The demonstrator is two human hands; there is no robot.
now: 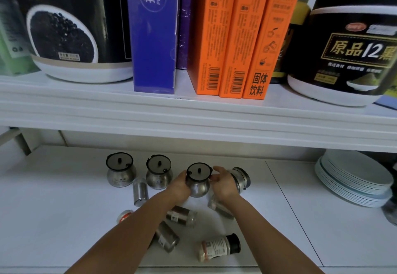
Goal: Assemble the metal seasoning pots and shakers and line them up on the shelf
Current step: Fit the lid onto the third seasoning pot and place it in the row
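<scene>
On the white lower shelf [64,209] two lidded metal seasoning pots [120,169] [158,171] stand upright side by side at the back. A third lidded pot [198,180] is between my hands: my left hand [179,185] grips its body and my right hand [223,182] pinches the lid rim on the right. Another pot [241,178] lies on its side behind my right hand. One metal shaker [140,191] stands upright; several shakers [181,215] [166,236] [219,206] lie on their sides under my arms.
A plastic spice bottle with a black cap [219,248] lies near the front. A small red-labelled jar [124,215] lies at the left. White plates [354,179] are stacked at the right. The upper shelf [193,114] holds boxes and large tubs.
</scene>
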